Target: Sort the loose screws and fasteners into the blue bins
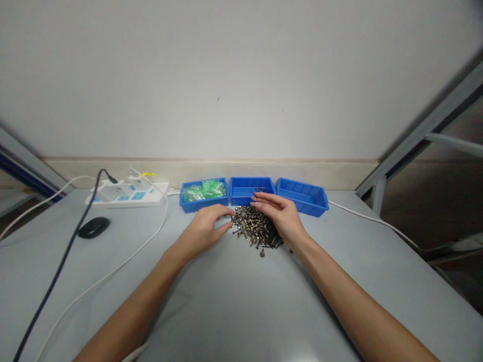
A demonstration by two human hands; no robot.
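A heap of small dark screws (253, 229) lies on the grey worktop (241, 301), just in front of three blue bins. The left hand (206, 230) rests at the heap's left edge with its fingers loosely curled, tips touching the nearest screws and closed on nothing. The right hand (282, 215) lies over the heap's right and far side, fingers stretched out flat and close together, pointing left. I cannot tell what is under its palm.

One stray screw (261, 253) sits just clear of the heap on the near side. The left bin (204, 203) holds green packets (206, 190), the middle bin (241, 187) a few screws, and the right bin (302, 197) stands beside it. Further left are a white power strip (128, 193), a black mouse (93, 227) and a dark cable (56, 271).
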